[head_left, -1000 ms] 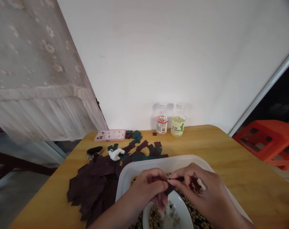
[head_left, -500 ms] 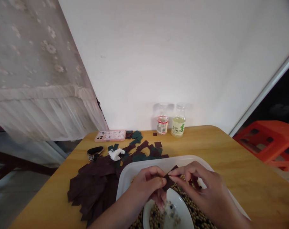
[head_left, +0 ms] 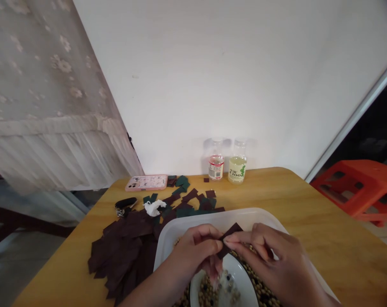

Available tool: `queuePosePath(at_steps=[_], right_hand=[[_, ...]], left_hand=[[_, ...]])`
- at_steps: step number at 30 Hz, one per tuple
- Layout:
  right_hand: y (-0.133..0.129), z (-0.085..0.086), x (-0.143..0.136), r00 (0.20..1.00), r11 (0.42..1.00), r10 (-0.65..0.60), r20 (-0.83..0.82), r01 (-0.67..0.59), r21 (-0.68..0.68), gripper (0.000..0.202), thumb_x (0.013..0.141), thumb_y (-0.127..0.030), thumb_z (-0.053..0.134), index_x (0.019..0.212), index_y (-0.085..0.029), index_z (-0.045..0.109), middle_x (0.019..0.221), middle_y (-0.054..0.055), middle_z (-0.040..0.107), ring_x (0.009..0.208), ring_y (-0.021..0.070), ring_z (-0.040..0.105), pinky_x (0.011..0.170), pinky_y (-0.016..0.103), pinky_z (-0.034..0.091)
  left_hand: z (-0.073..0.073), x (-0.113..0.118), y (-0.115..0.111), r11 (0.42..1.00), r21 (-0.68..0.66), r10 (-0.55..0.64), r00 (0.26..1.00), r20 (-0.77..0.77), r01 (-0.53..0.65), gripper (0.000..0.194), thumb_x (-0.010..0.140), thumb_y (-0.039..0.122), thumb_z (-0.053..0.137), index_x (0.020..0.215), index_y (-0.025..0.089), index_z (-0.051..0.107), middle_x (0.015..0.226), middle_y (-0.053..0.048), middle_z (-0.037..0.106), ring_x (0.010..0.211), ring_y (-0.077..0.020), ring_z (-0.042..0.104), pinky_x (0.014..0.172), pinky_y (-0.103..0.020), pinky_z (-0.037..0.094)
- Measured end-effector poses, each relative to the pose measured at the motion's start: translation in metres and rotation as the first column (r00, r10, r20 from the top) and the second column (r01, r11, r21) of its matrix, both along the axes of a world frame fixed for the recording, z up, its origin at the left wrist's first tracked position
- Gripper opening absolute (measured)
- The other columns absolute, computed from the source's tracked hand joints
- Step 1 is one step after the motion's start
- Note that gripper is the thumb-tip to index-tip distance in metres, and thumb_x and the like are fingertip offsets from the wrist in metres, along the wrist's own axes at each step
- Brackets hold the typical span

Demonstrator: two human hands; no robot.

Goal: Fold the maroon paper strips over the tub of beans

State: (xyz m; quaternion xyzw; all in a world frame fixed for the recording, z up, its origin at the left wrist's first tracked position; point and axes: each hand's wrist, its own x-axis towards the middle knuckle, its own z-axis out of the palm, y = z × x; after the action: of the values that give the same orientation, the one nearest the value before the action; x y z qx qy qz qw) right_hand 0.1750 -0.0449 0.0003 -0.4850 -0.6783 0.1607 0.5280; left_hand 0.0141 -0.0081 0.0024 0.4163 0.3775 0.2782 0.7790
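Between my two hands, over a white tray (head_left: 260, 214), is a small dark brown fabric piece (head_left: 233, 230). My left hand (head_left: 201, 247) pinches its near left part between thumb and fingers. At the middle of the piece, the thumb and forefinger of my right hand (head_left: 268, 251) are pressed together on it; anything tiny under those fingertips is hidden. Below the hands sits a white bowl (head_left: 249, 281) with beads and a clear bag-like patch inside. Around the bowl, the tray holds many tan and dark round beads (head_left: 266, 294).
A heap of dark brown pieces (head_left: 126, 247) lies left of the tray, with green pieces (head_left: 182, 183) behind. A crumpled tissue (head_left: 154, 207), keys with a black fob (head_left: 125, 204), a pink-cased phone (head_left: 146, 182) and two bottles (head_left: 237, 168) (head_left: 216, 166) stand or lie nearby. An orange stool (head_left: 359, 187) is at right.
My right hand has shifted slightly, its fingers now closer in on the brown piece. The left hand keeps its pinch. The whole view has moved a little.
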Motion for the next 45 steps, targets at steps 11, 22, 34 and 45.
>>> queuePosePath(at_steps=[11,22,34,45], right_hand=[[-0.0001,0.0013,0.0001,1.0,0.999,-0.029,0.004,0.029,-0.023,0.045,0.081,-0.028,0.059,0.053,-0.023,0.024,0.05,-0.002,0.058,0.069,0.0191,0.07,0.048,0.018,0.051],[0.0002,-0.0023,-0.001,1.0,1.0,0.027,-0.001,-0.027,0.005,0.043,0.081,-0.025,0.058,0.052,-0.022,0.026,0.048,-0.004,0.055,0.068,0.0174,0.07,0.049,0.017,0.052],[0.0015,-0.0022,0.0036,0.982,0.994,-0.009,0.187,-0.011,0.105,0.039,0.083,-0.018,0.054,0.055,-0.022,0.027,0.049,-0.005,0.05,0.063,0.0141,0.068,0.048,0.016,0.048],[0.0048,-0.0015,0.0076,0.958,0.981,0.046,0.282,-0.096,0.167,0.037,0.082,-0.011,0.053,0.057,-0.022,0.028,0.051,-0.005,0.054,0.057,0.0113,0.065,0.05,0.017,0.047]], left_hand=[[0.0009,0.0002,-0.0009,1.0,-0.004,-0.002,1.0,0.016,0.002,0.022,0.063,0.033,0.063,0.067,0.016,0.051,0.042,0.002,0.054,0.031,-0.0071,0.045,0.032,-0.015,0.036],[0.0037,-0.0012,-0.0013,1.0,0.003,0.022,0.998,0.053,-0.022,0.019,0.058,0.027,0.067,0.063,0.014,0.056,0.063,0.0,0.055,0.063,-0.0112,0.056,0.056,-0.022,0.05],[0.0047,-0.0012,0.0005,0.994,-0.104,0.029,1.0,-0.01,-0.03,0.022,0.058,0.024,0.068,0.076,0.012,0.063,0.075,-0.007,0.07,0.071,-0.0192,0.067,0.059,-0.022,0.052],[-0.0011,-0.0046,0.0003,0.999,-0.05,-0.003,0.999,0.047,0.005,0.019,0.066,0.02,0.061,0.082,0.012,0.069,0.077,-0.008,0.071,0.073,-0.0191,0.068,0.056,-0.019,0.053]])
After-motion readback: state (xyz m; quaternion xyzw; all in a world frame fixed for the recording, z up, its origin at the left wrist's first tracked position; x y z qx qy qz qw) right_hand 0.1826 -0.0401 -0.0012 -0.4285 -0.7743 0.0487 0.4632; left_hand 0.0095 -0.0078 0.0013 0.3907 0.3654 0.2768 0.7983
